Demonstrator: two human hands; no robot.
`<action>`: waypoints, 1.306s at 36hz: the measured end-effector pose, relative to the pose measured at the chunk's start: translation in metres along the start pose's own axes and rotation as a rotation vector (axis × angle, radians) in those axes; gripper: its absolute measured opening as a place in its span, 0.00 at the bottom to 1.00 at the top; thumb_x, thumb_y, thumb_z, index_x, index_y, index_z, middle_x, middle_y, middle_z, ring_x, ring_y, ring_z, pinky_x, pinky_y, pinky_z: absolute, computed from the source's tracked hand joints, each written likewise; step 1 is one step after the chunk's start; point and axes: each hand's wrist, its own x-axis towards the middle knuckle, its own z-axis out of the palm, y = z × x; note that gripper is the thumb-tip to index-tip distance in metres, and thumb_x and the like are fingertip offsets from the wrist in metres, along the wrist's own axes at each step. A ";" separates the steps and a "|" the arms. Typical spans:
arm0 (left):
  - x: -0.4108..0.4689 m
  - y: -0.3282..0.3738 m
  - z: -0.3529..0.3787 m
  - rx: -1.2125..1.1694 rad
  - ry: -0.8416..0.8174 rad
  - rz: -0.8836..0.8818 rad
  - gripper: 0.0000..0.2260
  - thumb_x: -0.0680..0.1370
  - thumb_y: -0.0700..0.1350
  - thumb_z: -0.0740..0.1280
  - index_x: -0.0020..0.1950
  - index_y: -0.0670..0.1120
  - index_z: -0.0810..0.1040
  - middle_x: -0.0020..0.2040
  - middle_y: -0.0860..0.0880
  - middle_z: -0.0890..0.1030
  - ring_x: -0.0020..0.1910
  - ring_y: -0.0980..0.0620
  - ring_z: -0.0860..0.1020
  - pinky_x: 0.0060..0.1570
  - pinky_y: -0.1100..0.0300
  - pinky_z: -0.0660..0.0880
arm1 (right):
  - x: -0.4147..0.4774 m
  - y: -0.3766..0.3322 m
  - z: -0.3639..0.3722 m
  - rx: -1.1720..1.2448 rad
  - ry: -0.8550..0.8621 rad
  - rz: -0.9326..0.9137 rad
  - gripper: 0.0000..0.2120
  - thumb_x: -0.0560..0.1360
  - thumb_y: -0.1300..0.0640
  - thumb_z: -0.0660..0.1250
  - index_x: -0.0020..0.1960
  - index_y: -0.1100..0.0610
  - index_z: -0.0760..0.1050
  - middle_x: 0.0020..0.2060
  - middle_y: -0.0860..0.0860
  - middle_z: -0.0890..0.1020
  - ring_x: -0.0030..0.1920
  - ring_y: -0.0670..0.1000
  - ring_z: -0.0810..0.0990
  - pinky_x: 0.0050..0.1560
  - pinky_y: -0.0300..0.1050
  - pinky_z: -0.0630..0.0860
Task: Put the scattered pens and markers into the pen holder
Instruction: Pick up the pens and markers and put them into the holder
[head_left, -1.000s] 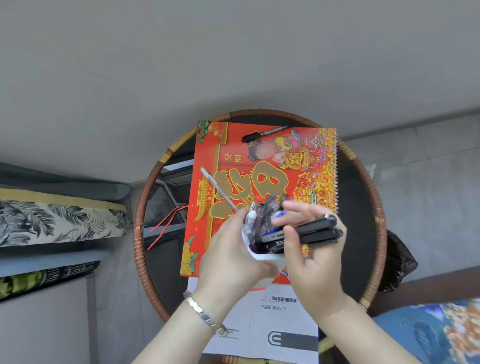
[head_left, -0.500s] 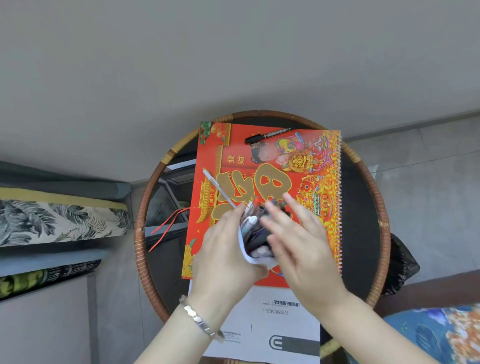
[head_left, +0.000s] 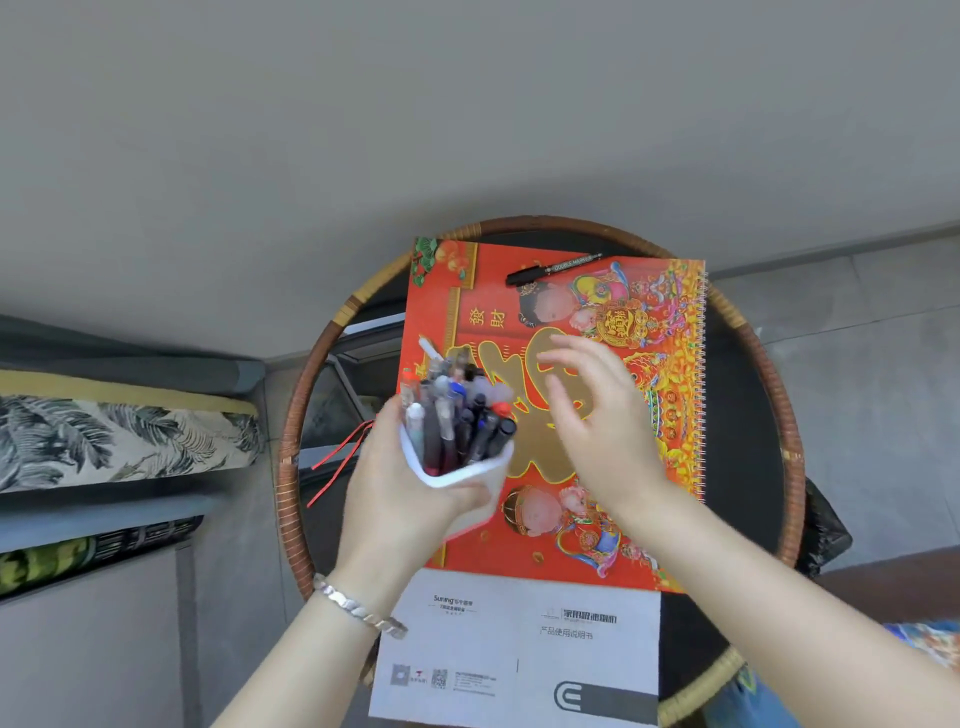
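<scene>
My left hand (head_left: 415, 499) grips the pen holder (head_left: 457, 470), packed with pens, above the counter (head_left: 748, 395). My right hand (head_left: 597, 415) hovers empty, fingers spread. One black marker (head_left: 553, 268) remains on the red calendar (head_left: 670, 467); next I reach far and pinch it.

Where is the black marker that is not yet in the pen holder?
The black marker lies at the far edge of the red calendar on the round table, beyond the open right hand.
</scene>
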 end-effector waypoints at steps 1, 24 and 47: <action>0.002 0.001 -0.003 -0.029 0.030 0.002 0.25 0.63 0.34 0.79 0.48 0.57 0.73 0.43 0.60 0.82 0.39 0.74 0.79 0.36 0.76 0.73 | 0.011 0.003 0.008 -0.045 -0.046 0.071 0.10 0.76 0.64 0.62 0.55 0.58 0.78 0.56 0.51 0.79 0.58 0.48 0.74 0.62 0.40 0.68; 0.010 0.012 -0.019 -0.063 0.036 -0.053 0.25 0.64 0.38 0.79 0.42 0.62 0.68 0.34 0.80 0.75 0.35 0.83 0.73 0.31 0.83 0.69 | 0.023 -0.033 -0.025 0.529 0.013 0.157 0.28 0.71 0.75 0.63 0.54 0.43 0.64 0.42 0.50 0.76 0.42 0.49 0.83 0.42 0.38 0.81; -0.031 0.039 0.044 0.243 -0.146 0.103 0.37 0.58 0.52 0.79 0.63 0.66 0.68 0.57 0.64 0.78 0.57 0.59 0.78 0.51 0.52 0.80 | -0.037 -0.029 -0.059 0.376 0.284 -0.050 0.46 0.65 0.73 0.73 0.65 0.40 0.52 0.46 0.50 0.75 0.35 0.45 0.81 0.42 0.35 0.77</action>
